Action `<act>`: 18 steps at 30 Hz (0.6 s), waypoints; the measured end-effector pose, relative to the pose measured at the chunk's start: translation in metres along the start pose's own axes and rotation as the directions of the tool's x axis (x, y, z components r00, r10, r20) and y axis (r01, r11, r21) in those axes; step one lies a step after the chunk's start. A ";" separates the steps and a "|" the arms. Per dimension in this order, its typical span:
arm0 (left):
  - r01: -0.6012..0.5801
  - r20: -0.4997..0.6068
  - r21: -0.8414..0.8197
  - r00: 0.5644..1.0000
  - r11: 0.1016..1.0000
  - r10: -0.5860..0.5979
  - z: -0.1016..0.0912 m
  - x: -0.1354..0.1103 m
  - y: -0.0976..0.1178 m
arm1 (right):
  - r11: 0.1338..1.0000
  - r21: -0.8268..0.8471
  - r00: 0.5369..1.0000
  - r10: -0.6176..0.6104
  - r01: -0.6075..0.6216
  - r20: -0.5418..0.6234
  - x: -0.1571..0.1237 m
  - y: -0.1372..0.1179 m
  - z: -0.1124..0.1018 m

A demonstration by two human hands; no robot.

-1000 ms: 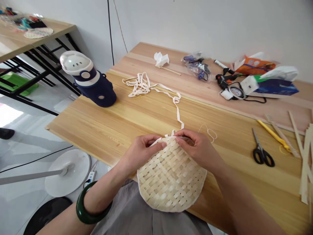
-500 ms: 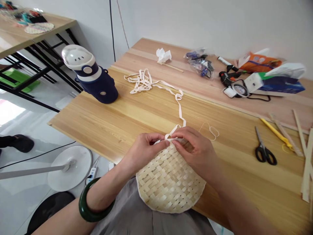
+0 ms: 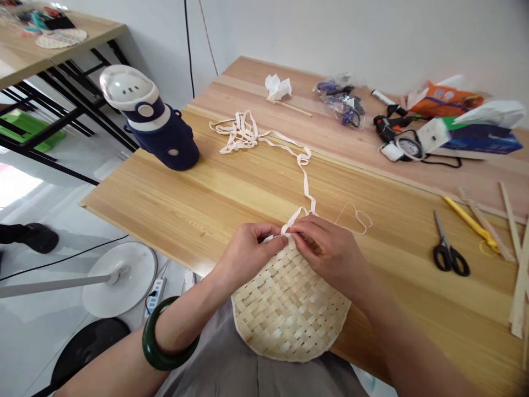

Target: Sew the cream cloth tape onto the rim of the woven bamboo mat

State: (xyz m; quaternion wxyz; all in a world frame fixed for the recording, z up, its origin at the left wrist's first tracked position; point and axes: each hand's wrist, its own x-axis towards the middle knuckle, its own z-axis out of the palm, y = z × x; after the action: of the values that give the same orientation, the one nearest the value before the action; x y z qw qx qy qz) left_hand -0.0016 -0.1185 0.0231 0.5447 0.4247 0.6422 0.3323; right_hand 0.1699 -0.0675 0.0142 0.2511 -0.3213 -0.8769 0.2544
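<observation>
A round mat of woven pale strips [image 3: 291, 303] rests tilted against my lap and the table edge, its border bound in white. My left hand [image 3: 252, 248] is closed on the mat's top edge, thumb on the near face. Beside it my right hand [image 3: 328, 251] pinches at the same edge, where the white ribbon [image 3: 306, 182] meets the mat. The ribbon trails away over the table to a loose tangle. Whether a needle sits between my right fingertips is hidden. A thin loop of thread [image 3: 362, 220] lies just beyond my right hand.
Black-handled scissors [image 3: 450, 259], a yellow tool [image 3: 471, 223] and flat strips [image 3: 518, 281] lie to the right. A dark blue bottle [image 3: 165, 138] stands at the left. Tissue packs [image 3: 479, 135], a glue gun [image 3: 386, 127] and bagged items [image 3: 342, 105] are at the back.
My right fingertips have drawn closer together at the mat's top edge. My left hand keeps its hold, and the view has shifted slightly.
</observation>
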 end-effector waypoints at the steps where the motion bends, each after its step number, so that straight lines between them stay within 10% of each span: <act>1: -0.005 -0.002 0.013 1.000 1.000 0.005 0.001 0.000 0.000 | 0.999 0.027 1.000 0.019 -0.019 0.001 0.000 0.000 0.000; 12: -0.057 0.046 -0.008 0.997 0.998 0.058 0.006 0.006 0.002 | 0.997 0.051 0.995 0.069 -0.065 -0.076 0.000 -0.008 0.002; 18: -0.025 0.055 0.014 0.998 1.000 0.024 0.008 0.006 0.001 | 0.805 0.402 0.897 0.423 -0.436 0.127 0.010 -0.001 -0.006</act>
State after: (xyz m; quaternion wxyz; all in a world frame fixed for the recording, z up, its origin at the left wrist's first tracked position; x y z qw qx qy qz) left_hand 0.0059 -0.1130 0.0202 0.5551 0.4453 0.6241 0.3224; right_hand 0.1664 -0.0597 0.0224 0.2364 -0.4455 -0.7095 0.4921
